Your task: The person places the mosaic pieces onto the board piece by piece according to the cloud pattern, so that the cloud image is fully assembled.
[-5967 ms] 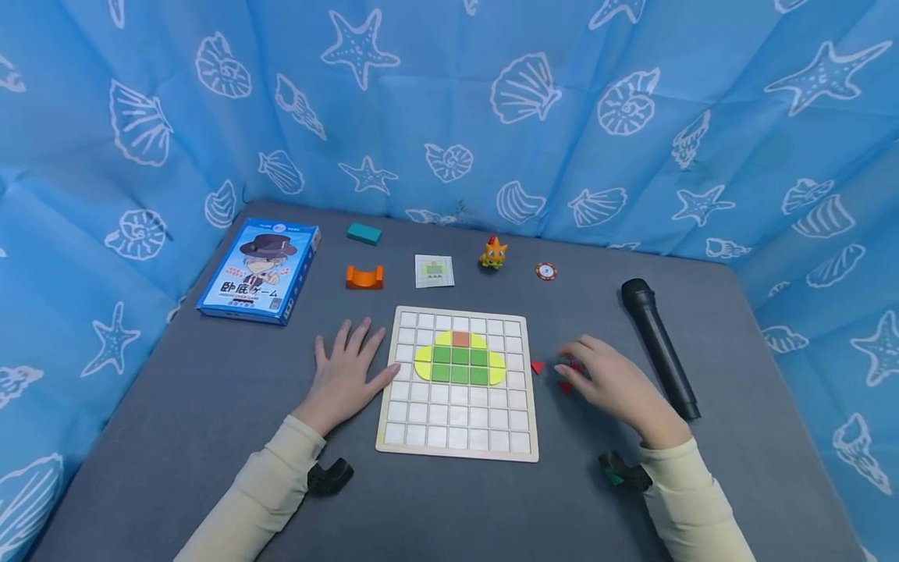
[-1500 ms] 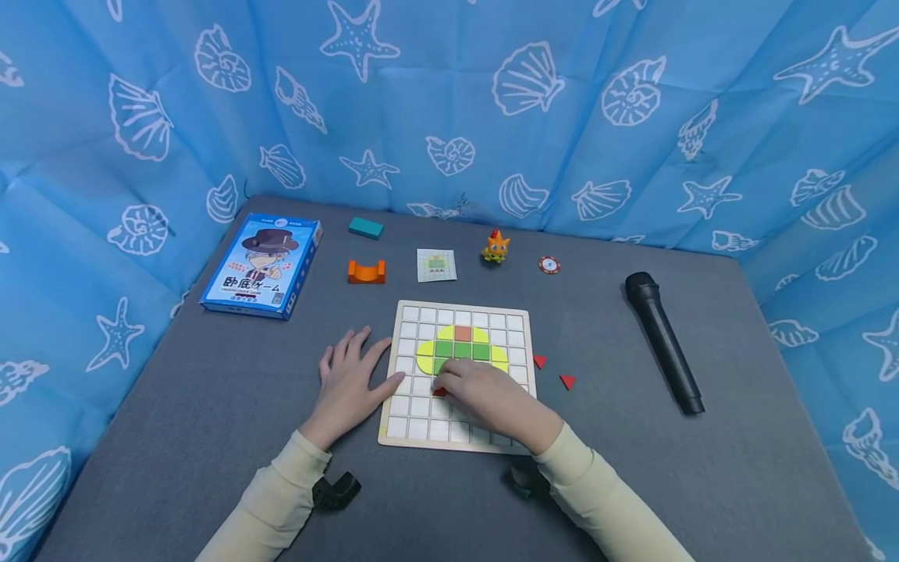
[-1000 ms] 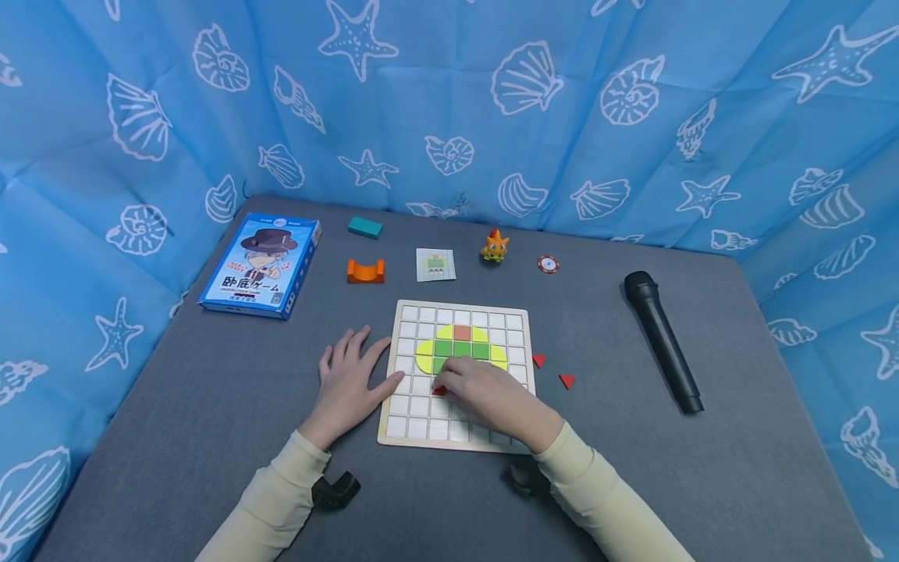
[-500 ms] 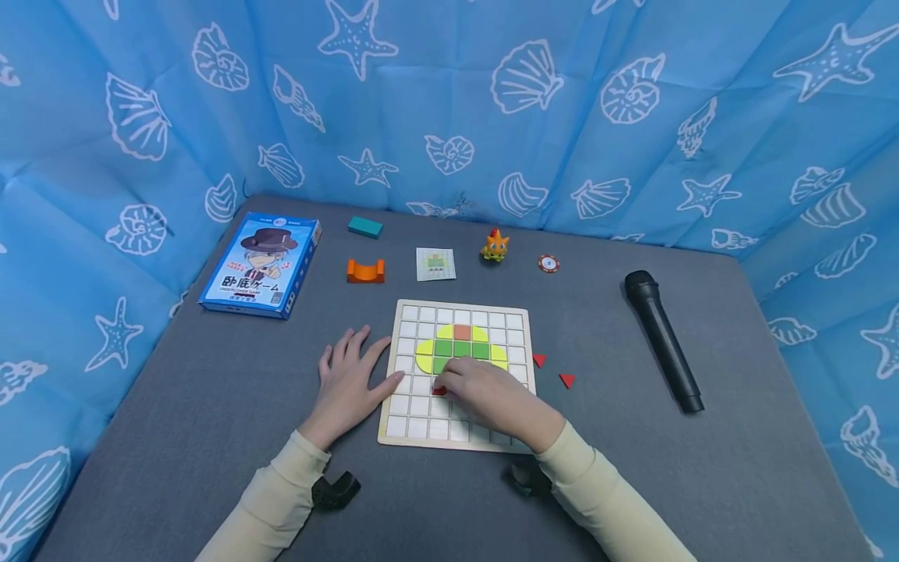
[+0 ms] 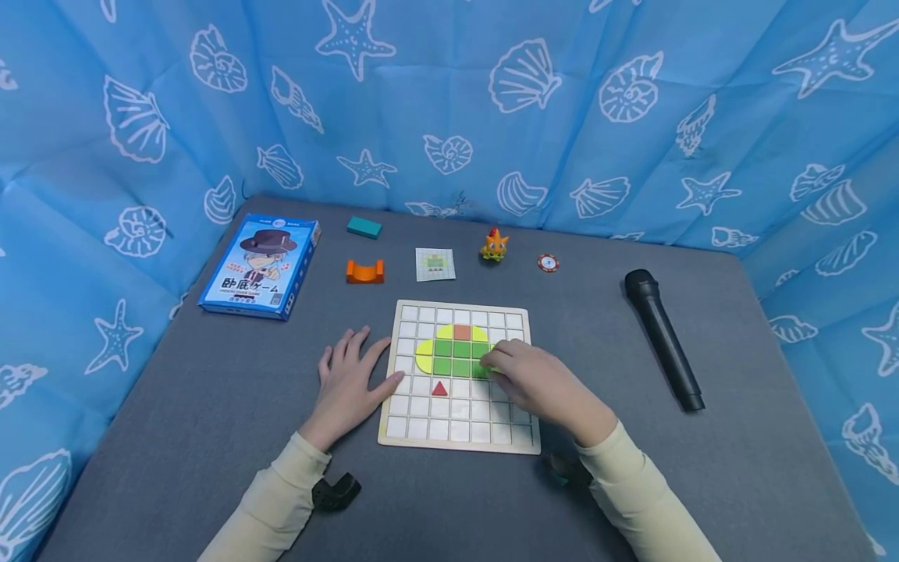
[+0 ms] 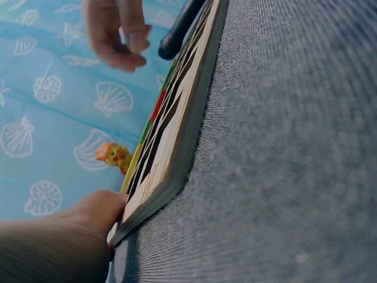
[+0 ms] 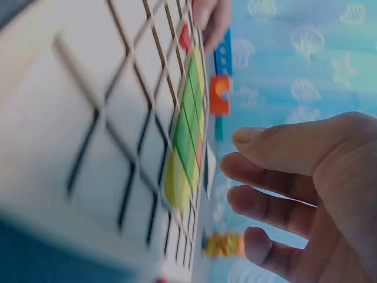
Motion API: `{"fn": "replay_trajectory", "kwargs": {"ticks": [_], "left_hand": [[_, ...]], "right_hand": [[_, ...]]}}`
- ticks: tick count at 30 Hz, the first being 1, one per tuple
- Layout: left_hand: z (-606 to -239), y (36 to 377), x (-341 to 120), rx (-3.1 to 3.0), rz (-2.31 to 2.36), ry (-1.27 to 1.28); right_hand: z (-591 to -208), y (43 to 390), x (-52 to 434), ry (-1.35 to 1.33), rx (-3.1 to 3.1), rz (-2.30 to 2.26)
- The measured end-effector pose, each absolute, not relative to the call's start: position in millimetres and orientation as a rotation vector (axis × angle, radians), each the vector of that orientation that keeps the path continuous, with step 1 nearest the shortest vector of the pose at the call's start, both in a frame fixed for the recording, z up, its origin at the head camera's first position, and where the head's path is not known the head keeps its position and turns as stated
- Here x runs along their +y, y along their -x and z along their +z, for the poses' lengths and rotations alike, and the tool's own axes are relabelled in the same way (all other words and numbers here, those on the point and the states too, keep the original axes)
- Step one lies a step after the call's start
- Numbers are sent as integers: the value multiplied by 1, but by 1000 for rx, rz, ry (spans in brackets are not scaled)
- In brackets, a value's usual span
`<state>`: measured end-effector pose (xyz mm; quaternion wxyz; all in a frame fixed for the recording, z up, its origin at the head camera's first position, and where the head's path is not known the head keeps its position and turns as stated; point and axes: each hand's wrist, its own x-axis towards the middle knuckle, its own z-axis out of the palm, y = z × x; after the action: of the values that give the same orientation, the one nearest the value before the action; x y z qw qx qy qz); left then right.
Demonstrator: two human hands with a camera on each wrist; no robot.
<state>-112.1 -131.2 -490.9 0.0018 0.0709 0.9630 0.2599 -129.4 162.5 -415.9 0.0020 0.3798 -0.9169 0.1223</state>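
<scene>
A square wooden board (image 5: pixel 460 429) with a white grid lies flat, bearing a pattern of green square tiles (image 5: pixel 461 349), yellow curved tiles (image 5: pixel 424 357) and one brown tile (image 5: pixel 462 332). One red triangle (image 5: pixel 439 389) sits in a cell just below the green tiles. My left hand (image 5: pixel 349 386) rests spread on the table, its thumb on the board's left edge. My right hand (image 5: pixel 537 382) hovers over the board's right side. Its fingers (image 7: pixel 277 138) are loosely bent with nothing between them in the right wrist view. The red triangles right of the board are hidden behind that hand in the head view.
Behind the board are a pattern card (image 5: pixel 435 264), an orange arched block (image 5: pixel 365 272), a teal block (image 5: pixel 364 227), a small orange toy figure (image 5: pixel 495 245) and a round chip (image 5: pixel 548 263). A blue game box (image 5: pixel 260 267) lies left, a black microphone (image 5: pixel 663 339) right.
My right hand took a red triangle from the right onto the board, pressed it in a cell, let go and has moved right. My left hand stays at the board's edge.
</scene>
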Motion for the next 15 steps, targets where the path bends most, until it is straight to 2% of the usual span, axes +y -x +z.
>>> {"fn": "replay_trajectory", "kwargs": {"ticks": [9, 15], "left_hand": [[-491, 112, -131, 2997, 806, -220], [-491, 112, -132, 3010, 830, -233]], "right_hand": [[-414, 132, 218, -916, -2955, 327], [-423, 132, 238, -809, -2998, 249]]}}
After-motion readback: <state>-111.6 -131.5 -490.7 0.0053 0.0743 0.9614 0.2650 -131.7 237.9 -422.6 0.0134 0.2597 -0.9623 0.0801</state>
